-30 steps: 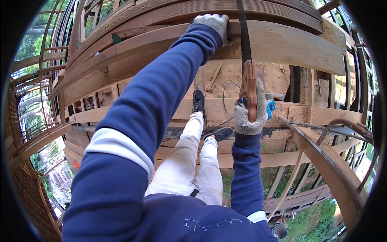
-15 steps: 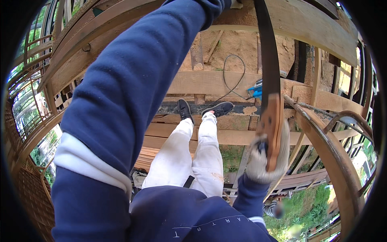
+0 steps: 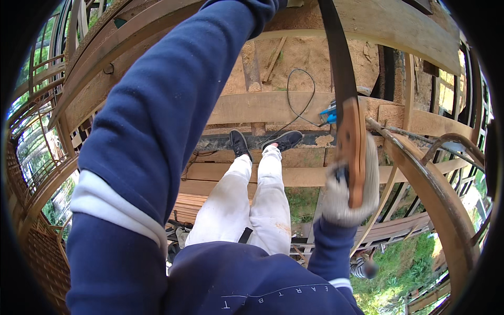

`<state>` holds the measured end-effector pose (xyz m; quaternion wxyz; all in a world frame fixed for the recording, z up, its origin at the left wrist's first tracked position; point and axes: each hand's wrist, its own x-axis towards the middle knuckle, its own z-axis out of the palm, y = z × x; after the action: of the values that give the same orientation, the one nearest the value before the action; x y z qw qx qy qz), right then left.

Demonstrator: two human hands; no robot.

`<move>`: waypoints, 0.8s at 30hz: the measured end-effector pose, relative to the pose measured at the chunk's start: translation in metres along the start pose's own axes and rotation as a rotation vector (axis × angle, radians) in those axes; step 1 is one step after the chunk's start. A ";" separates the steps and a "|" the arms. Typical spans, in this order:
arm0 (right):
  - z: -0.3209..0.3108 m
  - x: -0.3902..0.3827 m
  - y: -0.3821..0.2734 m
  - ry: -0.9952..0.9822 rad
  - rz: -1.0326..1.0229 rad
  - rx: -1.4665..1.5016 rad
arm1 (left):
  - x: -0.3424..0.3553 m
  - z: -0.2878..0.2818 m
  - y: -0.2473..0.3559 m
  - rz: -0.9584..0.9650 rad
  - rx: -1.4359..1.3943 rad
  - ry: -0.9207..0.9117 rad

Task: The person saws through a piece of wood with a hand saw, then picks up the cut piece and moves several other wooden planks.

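My gloved right hand [image 3: 341,194] grips the wooden handle [image 3: 350,155] of a handsaw, its glove blurred. The long dark blade [image 3: 338,52] runs up across a thick plank [image 3: 380,34] to the top edge. My left arm, in a navy sleeve, reaches up to that plank; my left hand [image 3: 292,4] barely shows at the top edge, its fingers hidden. Just left of the saw, a blue tool [image 3: 326,115] with a looped black cord [image 3: 289,86] lies on a lower board [image 3: 257,107], partly hidden by the blade.
My feet rest near a dark beam [image 3: 215,140] among timber framing and sawdust. A curved timber and metal rail [image 3: 436,194] stand at my right. Scaffolding [image 3: 37,89] is at the left. A person in striped clothing [image 3: 358,269] is below, beside grass [image 3: 399,262].
Since a second ago my right hand has drawn the saw down toward me, then moved slightly back up. The view has shifted, leaving my left hand mostly past the top edge.
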<state>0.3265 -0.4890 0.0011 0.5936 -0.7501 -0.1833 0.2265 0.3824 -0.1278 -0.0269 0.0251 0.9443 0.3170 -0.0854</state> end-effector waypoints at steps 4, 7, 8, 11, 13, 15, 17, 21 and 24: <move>0.024 0.061 0.009 -0.091 -0.270 -0.246 | 0.002 0.003 -0.004 0.024 0.027 -0.027; 0.003 0.004 -0.012 -0.072 0.002 -0.130 | 0.004 0.001 -0.013 0.005 0.013 -0.042; -0.016 -0.030 -0.015 -0.050 0.187 -0.103 | 0.007 0.001 -0.007 0.019 -0.005 -0.037; -0.021 -0.042 -0.040 0.074 0.518 0.107 | 0.001 0.006 -0.003 0.014 0.008 -0.003; -0.010 -0.022 -0.022 -0.002 0.261 0.008 | -0.003 0.004 -0.006 -0.021 -0.006 -0.023; 0.026 0.048 0.008 -0.038 -0.219 -0.134 | 0.006 0.012 -0.005 0.015 -0.003 0.044; 0.037 0.077 0.028 -0.041 -0.467 -0.255 | 0.003 0.001 -0.004 0.025 0.005 0.030; 0.018 0.028 0.018 -0.032 -0.078 -0.142 | 0.007 0.005 -0.008 0.022 0.027 -0.022; -0.020 -0.034 0.000 0.140 0.631 0.651 | 0.005 0.003 -0.007 0.008 -0.006 -0.022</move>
<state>0.3089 -0.5239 0.0087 0.7115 -0.5572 0.1754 0.3906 0.3815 -0.1200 -0.0302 0.0317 0.9445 0.3130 -0.0949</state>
